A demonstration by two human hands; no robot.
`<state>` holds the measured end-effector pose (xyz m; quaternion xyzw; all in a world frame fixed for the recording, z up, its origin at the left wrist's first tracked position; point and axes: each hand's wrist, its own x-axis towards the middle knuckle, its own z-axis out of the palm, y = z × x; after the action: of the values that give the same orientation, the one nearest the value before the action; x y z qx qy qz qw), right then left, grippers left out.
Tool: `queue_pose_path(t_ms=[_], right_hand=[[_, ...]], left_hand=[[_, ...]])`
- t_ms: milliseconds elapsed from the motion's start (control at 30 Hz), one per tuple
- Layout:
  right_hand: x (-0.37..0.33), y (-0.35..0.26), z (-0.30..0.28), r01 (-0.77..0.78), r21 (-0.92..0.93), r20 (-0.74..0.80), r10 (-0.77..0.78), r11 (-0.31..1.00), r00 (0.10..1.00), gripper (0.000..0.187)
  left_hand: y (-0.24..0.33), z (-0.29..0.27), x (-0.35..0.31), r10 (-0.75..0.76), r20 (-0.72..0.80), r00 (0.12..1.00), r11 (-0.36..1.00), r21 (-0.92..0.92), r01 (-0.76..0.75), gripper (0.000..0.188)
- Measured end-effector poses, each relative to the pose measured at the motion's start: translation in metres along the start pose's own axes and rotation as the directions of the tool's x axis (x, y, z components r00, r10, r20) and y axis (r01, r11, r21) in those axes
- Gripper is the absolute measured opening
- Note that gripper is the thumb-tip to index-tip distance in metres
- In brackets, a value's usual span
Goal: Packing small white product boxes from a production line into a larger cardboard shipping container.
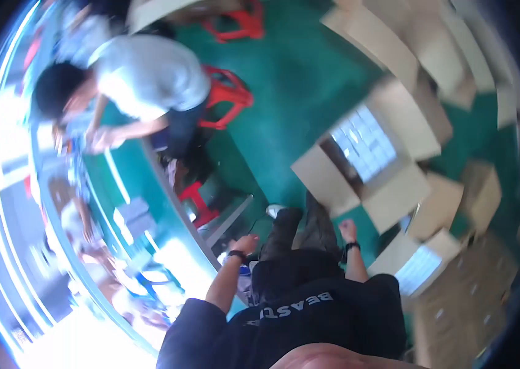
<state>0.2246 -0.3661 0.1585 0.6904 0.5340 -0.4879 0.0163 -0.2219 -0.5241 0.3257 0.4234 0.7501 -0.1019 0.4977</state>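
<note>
My left hand (244, 244), with a dark band on its wrist, hangs beside my left thigh, close to the edge of the workbench (177, 206). Its fingers are smeared, so I cannot tell whether they are apart or curled; no object shows in it. My right hand (347, 229), also banded at the wrist, hangs at my right side with its fingers curled in and nothing visible in them. Just ahead of it stands an open cardboard box (395, 190) holding rows of small white packs (364, 144). Neither hand appears to touch the box.
Another open carton (448, 243) with white contents (419, 269) stands at my right, among several more boxes (463, 301). A co-worker in a white shirt (149, 74) sits at the bench near red stools (229, 98). A white box (134, 218) rests on the bench; the floor (278, 135) is green.
</note>
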Motion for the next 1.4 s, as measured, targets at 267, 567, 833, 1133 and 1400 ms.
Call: queue_pose_path(t_ms=[267, 567, 833, 1133, 1400], right_hand=[[0.022, -0.099, -0.083, -0.043, -0.138, 0.295, 0.082, 0.990, 0.952, 0.016], [-0.079, -0.391, 0.066, 0.718, -0.461, 0.515, -0.502, 0.521, 0.695, 0.034], [-0.267, -0.666, 0.262, 0.898, -0.103, 0.736, -0.641, -0.427, -0.221, 0.063], [-0.301, -0.835, 0.415, 0.240, 0.164, 0.704, -0.057, -0.957, -0.707, 0.096], [-0.323, -0.833, 0.464, 0.337, 0.418, 0.805, 0.171, -0.844, -0.568, 0.104]], left_hand=[[-0.107, -0.012, -0.173, -0.639, -0.283, 0.715, 0.556, -0.813, 0.175, 0.040], [-0.102, 0.117, -0.190, -0.842, -0.272, 0.466, 0.454, -0.824, 0.340, 0.055], [-0.108, 0.126, -0.187, -0.881, -0.276, 0.383, 0.389, -0.884, 0.259, 0.052], [-0.096, 0.112, -0.160, -0.981, -0.132, 0.141, 0.131, -0.991, -0.018, 0.028], [0.039, 0.210, -0.090, -0.901, 0.432, -0.044, -0.318, -0.726, -0.609, 0.016]])
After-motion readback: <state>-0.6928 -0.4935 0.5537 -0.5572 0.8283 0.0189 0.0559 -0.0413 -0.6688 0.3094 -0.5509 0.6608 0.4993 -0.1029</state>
